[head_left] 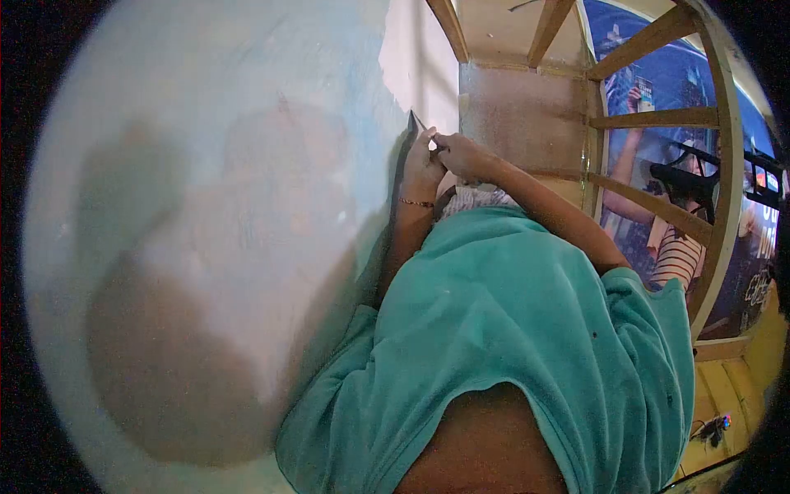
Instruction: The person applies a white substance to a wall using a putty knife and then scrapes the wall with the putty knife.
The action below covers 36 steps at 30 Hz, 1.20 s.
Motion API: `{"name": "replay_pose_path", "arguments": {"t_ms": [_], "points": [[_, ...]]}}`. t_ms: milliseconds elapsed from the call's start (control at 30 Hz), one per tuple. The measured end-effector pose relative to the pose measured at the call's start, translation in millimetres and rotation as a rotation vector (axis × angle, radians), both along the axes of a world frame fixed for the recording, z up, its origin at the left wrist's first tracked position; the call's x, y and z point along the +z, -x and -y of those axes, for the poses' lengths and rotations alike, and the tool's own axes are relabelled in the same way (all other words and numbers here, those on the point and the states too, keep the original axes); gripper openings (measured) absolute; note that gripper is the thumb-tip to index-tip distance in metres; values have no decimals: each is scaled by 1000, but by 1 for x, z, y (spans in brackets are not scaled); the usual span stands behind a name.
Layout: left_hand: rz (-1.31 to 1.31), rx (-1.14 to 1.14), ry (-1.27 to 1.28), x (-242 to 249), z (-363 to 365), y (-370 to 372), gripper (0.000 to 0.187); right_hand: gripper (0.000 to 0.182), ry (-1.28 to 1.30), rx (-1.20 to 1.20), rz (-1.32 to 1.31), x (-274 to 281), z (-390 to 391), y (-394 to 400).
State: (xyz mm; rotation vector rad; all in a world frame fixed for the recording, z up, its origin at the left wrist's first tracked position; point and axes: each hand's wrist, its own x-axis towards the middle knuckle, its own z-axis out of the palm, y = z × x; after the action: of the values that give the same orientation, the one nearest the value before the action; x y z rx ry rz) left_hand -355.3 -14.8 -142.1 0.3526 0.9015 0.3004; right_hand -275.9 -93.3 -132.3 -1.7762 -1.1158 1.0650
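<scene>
A thin, dark, pointed blade (418, 121) meets the pale wall (313, 49) at the ragged lower edge of a whiter patch (411, 49). Closed around its lower end is my left hand (422, 165), with a bracelet on the wrist. My right hand (467, 158) is closed just right of it, its fingertips touching my left fingers. A small white spot (433, 143) shows between the hands; what my right fingers hold is hidden.
A wooden frame (724, 165) with crossbars stands at the right. Behind it hangs a blue printed banner (629, 41) showing pictured people. A brown panel (527, 115) lies beyond my hands. A small cabled device (717, 426) is at the lower right.
</scene>
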Motion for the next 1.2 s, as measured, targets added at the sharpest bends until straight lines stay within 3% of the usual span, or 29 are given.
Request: {"name": "replay_pose_path", "arguments": {"t_ms": [133, 300, 600, 700, 800, 900, 1200], "points": [[52, -122, -405, 5, 10, 6, 19, 35, 86, 38, -10, -15, -7, -3], [34, -139, -368, -4, 7, 6, 20, 36, 37, -19, 15, -1, 1, 2], [68, -54, -181, -20, -2, 4, 21, 33, 256, -43, -194, 22, -3, -5], [-8, 132, -149, -5, 13, 6, 30, 34, 31, -21, -57, 3, 3, 3], [-49, 149, -90, 4, 13, 6, 30, 36, -45, -6, 52, 23, 21, 6], [-62, 102, -40, 5, 11, 4, 30, 37, -2, 7, 154, 31, 27, 2], [-54, 93, 69, -4, 7, -5, 30, 39, 24, -18, 122, 41, 25, 3]]}}
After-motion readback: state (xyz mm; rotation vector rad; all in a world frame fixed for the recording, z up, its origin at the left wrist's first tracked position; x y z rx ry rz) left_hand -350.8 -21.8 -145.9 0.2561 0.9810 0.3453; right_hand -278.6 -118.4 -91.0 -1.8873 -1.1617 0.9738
